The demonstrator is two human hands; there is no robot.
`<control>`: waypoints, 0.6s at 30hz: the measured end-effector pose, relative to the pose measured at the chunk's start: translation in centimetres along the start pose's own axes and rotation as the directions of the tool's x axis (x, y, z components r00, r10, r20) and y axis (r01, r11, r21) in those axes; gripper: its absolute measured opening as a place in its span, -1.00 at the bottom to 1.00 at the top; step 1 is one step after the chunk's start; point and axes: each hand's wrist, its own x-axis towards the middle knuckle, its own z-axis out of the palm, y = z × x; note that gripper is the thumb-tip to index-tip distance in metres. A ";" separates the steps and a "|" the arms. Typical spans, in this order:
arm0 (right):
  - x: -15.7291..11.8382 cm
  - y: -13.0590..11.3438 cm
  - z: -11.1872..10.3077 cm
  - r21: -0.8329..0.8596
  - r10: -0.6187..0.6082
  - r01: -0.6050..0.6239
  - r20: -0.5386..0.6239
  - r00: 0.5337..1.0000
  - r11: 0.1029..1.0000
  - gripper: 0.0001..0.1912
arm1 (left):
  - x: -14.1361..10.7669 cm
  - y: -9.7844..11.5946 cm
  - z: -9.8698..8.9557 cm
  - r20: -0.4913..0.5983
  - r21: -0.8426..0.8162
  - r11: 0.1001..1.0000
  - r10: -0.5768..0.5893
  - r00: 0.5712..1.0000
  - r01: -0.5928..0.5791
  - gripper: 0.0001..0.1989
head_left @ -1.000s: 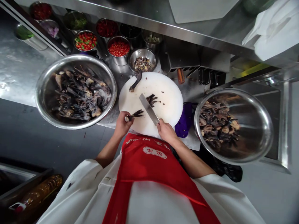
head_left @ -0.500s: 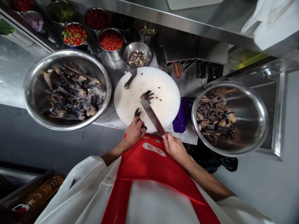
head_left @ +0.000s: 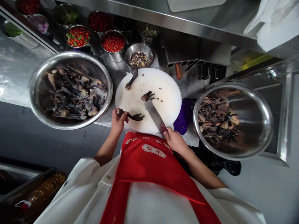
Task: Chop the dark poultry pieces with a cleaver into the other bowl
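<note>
My left hand [head_left: 119,119] grips a dark poultry foot [head_left: 135,117] by its leg end, its toes pointing right over the near left part of the round white cutting board [head_left: 161,81]. My right hand [head_left: 175,140] is closed round the handle of a cleaver [head_left: 157,117], whose broad blade slants up and left over the board. Close to the blade's tip lies a cut-off dark foot piece [head_left: 147,95] with small scraps beside it. Another dark leg piece [head_left: 132,79] rests at the board's far left, its upper end against a small metal bowl.
A large steel bowl [head_left: 32,90] of dark feet stands left; another bowl [head_left: 268,124] with cut pieces stands right. Behind are a small bowl [head_left: 150,51] of chopped bits and several tins of chillies [head_left: 113,43]. A purple cloth [head_left: 182,119] and a knife rack [head_left: 187,59] are near the board.
My left hand has moved left and slightly up, swinging the foot from upright to nearly level with toes to the right. The cleaver stays in my right hand, almost unmoved.
</note>
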 end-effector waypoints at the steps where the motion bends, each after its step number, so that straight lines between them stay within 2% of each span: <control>1: 0.2 -0.2 -0.1 0.025 -0.012 0.013 -0.035 0.999 1.000 -0.78 | 0.9 -0.2 -0.1 0.014 -0.032 0.998 -0.047 0.999 0.047 -0.64; 3: 0.7 -1.1 -0.3 0.087 -0.043 0.052 -0.103 0.994 0.995 -0.78 | 2.5 -0.8 0.2 0.051 0.051 0.991 -0.130 0.990 0.127 -0.63; 5: 1.3 -2.6 -0.5 0.170 -0.061 0.090 -0.166 0.984 0.981 -0.78 | 3.7 -1.2 1.0 0.056 0.296 0.946 -0.158 0.986 0.135 -0.68; 7: 2.2 -4.2 -0.6 0.240 -0.057 0.112 -0.223 0.973 0.964 -0.77 | 4.3 -1.3 1.7 0.034 0.569 0.820 -0.099 0.995 0.062 -0.73; 9: 3.2 -5.8 -0.5 0.271 -0.056 0.131 -0.268 0.962 0.954 -0.75 | 4.3 -1.1 2.0 0.009 0.739 0.674 -0.026 1.000 0.011 -0.73; 11: 4.2 -6.9 -0.3 0.260 -0.083 0.165 -0.300 0.950 0.951 -0.73 | 3.8 -1.0 1.5 -0.039 0.812 0.582 -0.021 0.999 0.044 -0.70; 13: 4.7 -7.7 0.2 0.233 -0.123 0.199 -0.304 0.945 0.952 -0.74 | 2.6 -1.3 0.4 -0.092 0.833 0.542 -0.067 0.993 0.114 -0.67; 18: 4.6 -8.1 1.9 0.170 -0.198 0.237 -0.215 0.956 0.957 -0.74 | -2.0 -4.4 -2.6 -0.161 0.782 0.574 -0.192 0.968 0.244 -0.65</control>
